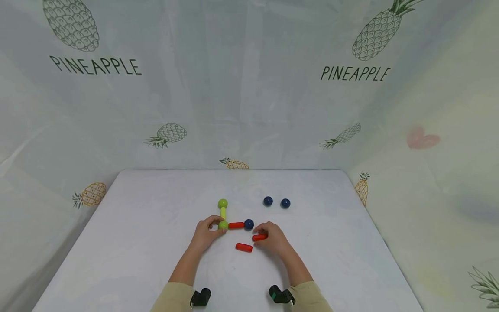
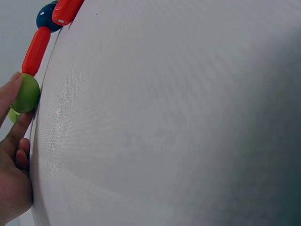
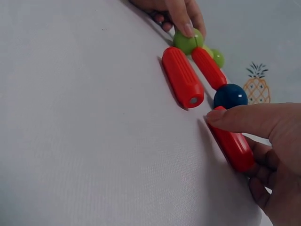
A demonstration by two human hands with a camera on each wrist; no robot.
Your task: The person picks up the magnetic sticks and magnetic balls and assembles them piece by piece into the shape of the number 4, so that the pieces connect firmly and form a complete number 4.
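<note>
An L-shaped chain lies on the white table: a far green ball point(image 1: 222, 203), a yellow-green rod point(image 1: 223, 212), a corner green ball point(image 1: 223, 225), a red rod point(image 1: 236, 225) and a dark blue ball point(image 1: 248, 224). My left hand point(image 1: 205, 233) pinches the corner green ball between thumb and fingers. In my right hand point(image 1: 273, 239) a second red rod point(image 3: 231, 143) is held between thumb and fingers, close to the blue ball; whether they touch I cannot tell. Between the hands, nearer me, lies a loose red rod point(image 1: 244, 247), a round metal spot on its end in the right wrist view.
Two loose dark blue balls, one on the left point(image 1: 267, 201) and one on the right point(image 1: 285, 203), sit farther back. A pineapple-printed cloth point(image 1: 249, 108) hangs behind the table point(image 1: 156, 208). Black wrist devices point(image 1: 200, 297) sit at both sleeves.
</note>
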